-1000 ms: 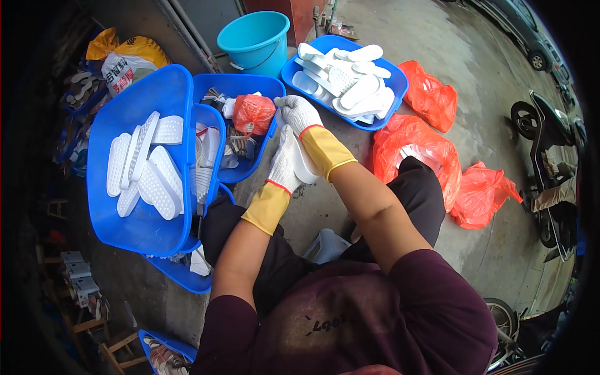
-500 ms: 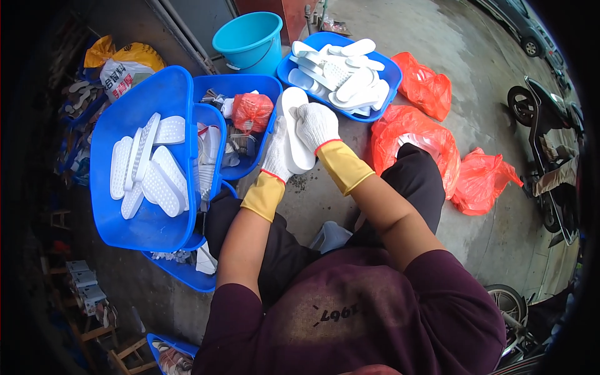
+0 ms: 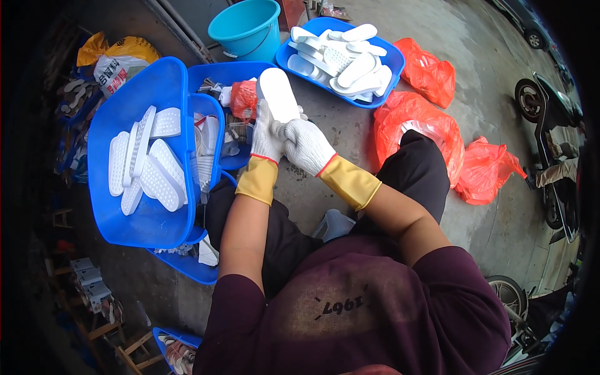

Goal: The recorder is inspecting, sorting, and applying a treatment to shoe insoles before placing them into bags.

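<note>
Both my hands wear white knitted gloves with red edges and yellow cuffs. Between them a white shoe sole [image 3: 278,95] stands tilted up, its smooth face showing. My left hand [image 3: 267,136] is closed around its left edge near the lower end. My right hand [image 3: 306,145] is curled over that lower end, hiding it, and I cannot see whether its fingertips pinch anything else. To the left, a blue tub [image 3: 106,215] holds several white soles with dotted undersides [image 3: 164,181]. Ahead, a second blue tub [image 3: 398,59] is heaped with white soles [image 3: 359,69].
A turquoise bucket [image 3: 247,34] stands beyond the tubs. Red plastic bags [image 3: 484,175] lie by my right knee. Another blue tub [image 3: 206,72] holds bundled pieces and a red bag [image 3: 244,100]. A parked motorbike [image 3: 550,147] is at far right; a wooden frame [image 3: 134,350] lies lower left.
The sole has moved slightly left and stands higher above my hands. My right hand has slid down from its upper part to its lower end. The view has shifted a little.
</note>
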### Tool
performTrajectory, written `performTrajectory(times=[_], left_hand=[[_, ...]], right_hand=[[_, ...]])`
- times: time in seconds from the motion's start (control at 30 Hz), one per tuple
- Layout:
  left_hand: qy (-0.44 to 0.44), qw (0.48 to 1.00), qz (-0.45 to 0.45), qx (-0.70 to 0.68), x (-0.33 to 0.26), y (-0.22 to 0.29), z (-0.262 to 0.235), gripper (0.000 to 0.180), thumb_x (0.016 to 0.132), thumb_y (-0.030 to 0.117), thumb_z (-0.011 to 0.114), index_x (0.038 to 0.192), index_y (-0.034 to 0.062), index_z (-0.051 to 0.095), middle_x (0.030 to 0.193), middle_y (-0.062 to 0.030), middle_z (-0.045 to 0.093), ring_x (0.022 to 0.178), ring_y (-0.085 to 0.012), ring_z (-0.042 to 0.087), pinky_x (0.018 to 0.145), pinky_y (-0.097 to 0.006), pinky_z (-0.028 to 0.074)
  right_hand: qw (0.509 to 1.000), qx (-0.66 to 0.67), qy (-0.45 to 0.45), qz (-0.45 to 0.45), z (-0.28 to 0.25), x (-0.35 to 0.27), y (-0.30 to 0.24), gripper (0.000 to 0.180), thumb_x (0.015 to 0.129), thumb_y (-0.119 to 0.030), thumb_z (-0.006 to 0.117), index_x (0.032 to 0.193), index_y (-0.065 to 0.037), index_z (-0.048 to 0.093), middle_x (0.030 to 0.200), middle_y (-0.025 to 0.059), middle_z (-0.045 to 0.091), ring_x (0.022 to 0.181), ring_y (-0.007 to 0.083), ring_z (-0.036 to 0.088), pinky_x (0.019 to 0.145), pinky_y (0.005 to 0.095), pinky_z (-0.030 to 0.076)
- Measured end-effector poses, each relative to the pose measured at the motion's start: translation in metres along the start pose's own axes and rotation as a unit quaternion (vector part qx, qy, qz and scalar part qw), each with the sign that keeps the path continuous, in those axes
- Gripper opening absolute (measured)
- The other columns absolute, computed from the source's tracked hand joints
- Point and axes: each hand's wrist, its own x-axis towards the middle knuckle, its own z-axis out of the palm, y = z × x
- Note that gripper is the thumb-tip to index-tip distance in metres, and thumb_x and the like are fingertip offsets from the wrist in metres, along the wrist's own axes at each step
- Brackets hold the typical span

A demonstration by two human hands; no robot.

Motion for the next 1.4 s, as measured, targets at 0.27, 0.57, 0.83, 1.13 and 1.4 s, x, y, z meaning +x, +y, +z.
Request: performTrajectory(times=[0.27, 0.57, 0.83, 1.13, 1.4], left_hand=[[-0.033, 0.999, -0.003, 0.027, -0.005, -0.021, 0.040, 0.078, 0.105, 0.058, 0.053, 0.163, 0.0096, 0.031, 0.155, -0.0169, 0.050, 0.140, -0.0339, 0.052, 0.117, -0.051, 0.045], [0.043, 0.998, 0.036, -0.002, -0.003, -0.032, 0.058, 0.047, 0.110, 0.045, 0.052, 0.143, 0.0112, 0.050, 0.139, -0.0078, 0.058, 0.129, -0.0217, 0.056, 0.109, -0.040, 0.047], [0.099, 0.991, 0.071, 0.061, 0.009, 0.012, 0.063, 0.069, 0.097, 0.061, 0.066, 0.135, 0.0055, 0.052, 0.109, -0.0192, 0.066, 0.098, -0.0359, 0.069, 0.083, -0.050, 0.060], [0.490, 0.542, 0.512, 0.451, -0.069, 0.166, 0.212, 0.058, 0.101, 0.039, 0.055, 0.142, -0.0010, 0.058, 0.135, -0.0201, 0.065, 0.121, -0.0327, 0.067, 0.103, -0.042, 0.057], [0.506, 0.211, 0.430, 0.718, -0.080, 0.213, 0.144, 0.074, 0.100, 0.045, 0.063, 0.155, -0.0006, 0.044, 0.155, -0.0234, 0.052, 0.139, -0.0356, 0.055, 0.115, -0.039, 0.044]], right_hand=[[0.976, -0.209, 0.061, 0.006, -0.036, 0.055, 0.043, 0.033, 0.097, -0.026, 0.060, 0.076, -0.006, 0.076, 0.076, 0.0210, 0.070, 0.071, 0.0411, 0.069, 0.068, 0.0497, 0.054], [0.993, 0.077, 0.085, -0.002, -0.011, 0.072, 0.057, 0.014, 0.096, -0.004, 0.063, 0.083, 0.000, 0.063, 0.094, 0.0215, 0.070, 0.092, 0.0365, 0.071, 0.082, 0.0401, 0.053], [0.989, 0.140, 0.027, 0.037, -0.046, -0.003, -0.016, 0.013, 0.101, 0.003, 0.058, 0.088, -0.001, 0.060, 0.081, 0.0064, 0.061, 0.080, 0.0133, 0.058, 0.080, 0.0273, 0.051], [0.981, 0.011, 0.147, 0.129, -0.205, -0.004, 0.036, 0.030, 0.086, -0.002, 0.054, 0.102, -0.004, 0.079, 0.104, 0.0181, 0.077, 0.103, 0.0311, 0.074, 0.097, 0.0367, 0.056], [0.790, 0.127, 0.162, 0.578, -0.248, -0.203, 0.341, 0.037, 0.107, -0.038, 0.059, 0.115, -0.004, 0.072, 0.084, 0.0099, 0.072, 0.055, 0.0174, 0.058, 0.055, 0.0337, 0.052]])
